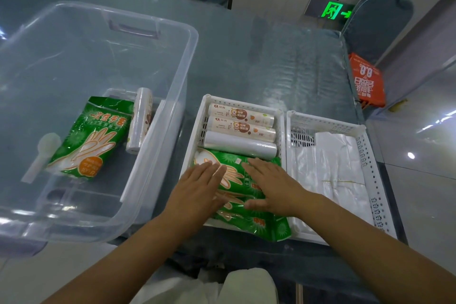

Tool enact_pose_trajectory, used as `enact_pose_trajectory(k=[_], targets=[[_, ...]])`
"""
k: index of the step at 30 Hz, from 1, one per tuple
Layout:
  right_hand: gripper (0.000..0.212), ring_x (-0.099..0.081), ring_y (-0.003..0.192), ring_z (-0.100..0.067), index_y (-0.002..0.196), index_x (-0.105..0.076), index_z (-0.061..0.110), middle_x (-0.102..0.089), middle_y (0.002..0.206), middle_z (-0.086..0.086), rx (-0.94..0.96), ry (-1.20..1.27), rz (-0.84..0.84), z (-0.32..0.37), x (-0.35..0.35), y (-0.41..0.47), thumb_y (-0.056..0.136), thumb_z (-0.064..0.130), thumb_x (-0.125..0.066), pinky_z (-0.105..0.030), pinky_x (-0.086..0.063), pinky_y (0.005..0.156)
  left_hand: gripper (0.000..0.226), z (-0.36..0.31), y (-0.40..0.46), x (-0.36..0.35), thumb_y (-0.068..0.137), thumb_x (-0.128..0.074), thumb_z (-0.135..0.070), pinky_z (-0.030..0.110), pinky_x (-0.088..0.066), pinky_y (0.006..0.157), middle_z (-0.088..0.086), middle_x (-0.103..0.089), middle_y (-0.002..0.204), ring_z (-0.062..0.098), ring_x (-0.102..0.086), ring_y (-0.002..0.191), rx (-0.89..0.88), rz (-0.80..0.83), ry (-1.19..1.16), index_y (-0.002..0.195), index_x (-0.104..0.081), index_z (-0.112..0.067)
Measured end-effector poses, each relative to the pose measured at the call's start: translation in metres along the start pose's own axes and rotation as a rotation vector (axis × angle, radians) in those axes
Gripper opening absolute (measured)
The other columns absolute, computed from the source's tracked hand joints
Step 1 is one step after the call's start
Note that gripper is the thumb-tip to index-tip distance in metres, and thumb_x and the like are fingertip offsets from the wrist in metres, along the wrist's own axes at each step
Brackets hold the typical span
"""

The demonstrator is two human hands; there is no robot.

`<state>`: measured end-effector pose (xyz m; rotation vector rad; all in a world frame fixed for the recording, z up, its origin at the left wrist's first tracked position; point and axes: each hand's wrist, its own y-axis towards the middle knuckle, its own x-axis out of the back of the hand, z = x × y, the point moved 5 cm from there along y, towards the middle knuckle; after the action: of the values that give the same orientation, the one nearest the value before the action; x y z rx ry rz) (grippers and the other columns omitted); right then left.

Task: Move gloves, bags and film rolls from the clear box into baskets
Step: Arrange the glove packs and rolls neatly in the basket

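Note:
The clear box point(172, 74) stands at the left and holds a green glove pack point(91, 136), one film roll point(140, 119) leaning on its right wall, and a white scoop point(42, 153). The middle white basket point(197, 128) holds three film rolls point(241, 128) at its far end and green glove packs point(256, 222) at the near end. My left hand point(197, 189) and my right hand point(269, 185) lie flat, fingers spread, on top of those glove packs. The right white basket point(372, 173) holds white plastic bags point(330, 168).
Everything stands on a glass table point(283, 64) over a blue cloth. An orange carton point(367, 81) lies off the table's right edge, near a blue chair point(380, 22). A green exit sign point(333, 11) sits low on the far wall.

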<state>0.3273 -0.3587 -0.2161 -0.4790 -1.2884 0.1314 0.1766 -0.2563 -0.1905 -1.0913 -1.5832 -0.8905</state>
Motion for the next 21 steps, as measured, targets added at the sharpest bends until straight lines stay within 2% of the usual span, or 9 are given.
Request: enact_pose_trajectory(k=[1, 2, 4, 8, 13, 17, 19, 21], targets=[[0.102, 0.009, 0.144, -0.022, 0.146, 0.014, 0.028, 0.010, 0.158, -0.003, 0.002, -0.027, 0.032, -0.001, -0.007, -0.004, 0.074, 0.078, -0.039, -0.041, 0.002, 0.115, 0.072, 0.004, 0.002, -0.012, 0.088, -0.041, -0.055, 0.041, -0.004, 0.115, 0.001, -0.008, 0.153, 0.023, -0.011, 0.144, 0.019, 0.104, 0.021, 0.146, -0.019, -0.019], [0.107, 0.017, 0.143, -0.023, 0.142, 0.023, 0.029, 0.019, 0.156, -0.003, 0.010, -0.060, 0.050, -0.002, -0.013, -0.008, 0.071, 0.081, -0.036, -0.042, 0.008, 0.114, 0.074, 0.006, 0.003, -0.022, 0.089, -0.030, -0.060, 0.041, 0.011, 0.113, 0.000, 0.013, 0.150, 0.022, 0.011, 0.143, 0.017, 0.184, 0.047, 0.147, -0.001, -0.023], [0.110, 0.025, 0.139, -0.025, 0.133, 0.038, 0.031, 0.030, 0.150, -0.003, 0.031, -0.117, 0.057, -0.003, -0.022, -0.011, 0.067, 0.085, -0.032, -0.044, 0.014, 0.113, 0.076, 0.011, 0.003, -0.039, 0.086, -0.016, -0.067, 0.042, 0.021, 0.109, 0.001, 0.026, 0.145, 0.022, 0.029, 0.135, -0.006, 0.230, 0.092, 0.145, 0.012, -0.028], [0.110, 0.023, 0.140, -0.028, 0.131, 0.039, 0.029, 0.031, 0.148, -0.006, 0.052, -0.161, 0.045, -0.005, -0.029, -0.005, 0.069, 0.083, -0.034, -0.045, 0.011, 0.113, 0.084, 0.019, 0.006, -0.049, 0.075, -0.006, -0.073, 0.043, 0.019, 0.110, 0.002, 0.021, 0.151, 0.021, 0.029, 0.134, 0.012, 0.261, 0.124, 0.145, 0.012, -0.030], [0.110, 0.018, 0.141, -0.029, 0.134, 0.034, 0.026, 0.024, 0.153, -0.010, 0.037, -0.220, 0.033, -0.005, -0.025, 0.001, 0.073, 0.077, -0.043, -0.048, 0.005, 0.114, 0.085, 0.019, 0.014, -0.052, 0.082, -0.023, -0.071, 0.044, 0.015, 0.112, 0.005, 0.014, 0.157, 0.022, 0.020, 0.142, 0.059, 0.296, 0.124, 0.146, 0.010, -0.027], [0.107, 0.019, 0.141, -0.027, 0.136, 0.032, 0.028, 0.027, 0.151, -0.007, 0.037, -0.164, 0.030, -0.003, -0.025, -0.004, 0.073, 0.079, -0.038, -0.045, 0.007, 0.115, 0.081, 0.014, 0.011, -0.045, 0.086, -0.026, -0.065, 0.044, 0.012, 0.114, 0.006, 0.011, 0.157, 0.022, 0.017, 0.143, 0.079, 0.294, 0.107, 0.147, 0.008, -0.024], [0.104, 0.016, 0.142, -0.025, 0.142, 0.023, 0.028, 0.021, 0.155, -0.006, 0.022, -0.139, 0.038, -0.002, -0.021, -0.007, 0.075, 0.076, -0.040, -0.044, 0.005, 0.116, 0.076, 0.010, 0.008, -0.036, 0.090, -0.026, -0.060, 0.044, 0.010, 0.114, 0.007, 0.008, 0.158, 0.022, 0.015, 0.143, 0.100, 0.299, 0.103, 0.147, 0.005, -0.021], [0.093, 0.000, 0.145, -0.023, 0.147, 0.005, 0.025, 0.003, 0.159, -0.006, -0.009, -0.062, -0.007, 0.002, -0.006, -0.009, 0.081, 0.067, -0.044, -0.042, -0.005, 0.116, 0.072, 0.004, 0.008, -0.018, 0.092, -0.029, -0.055, 0.043, 0.006, 0.115, 0.008, 0.002, 0.158, 0.022, 0.009, 0.144, 0.117, 0.278, 0.088, 0.148, -0.001, -0.018]])
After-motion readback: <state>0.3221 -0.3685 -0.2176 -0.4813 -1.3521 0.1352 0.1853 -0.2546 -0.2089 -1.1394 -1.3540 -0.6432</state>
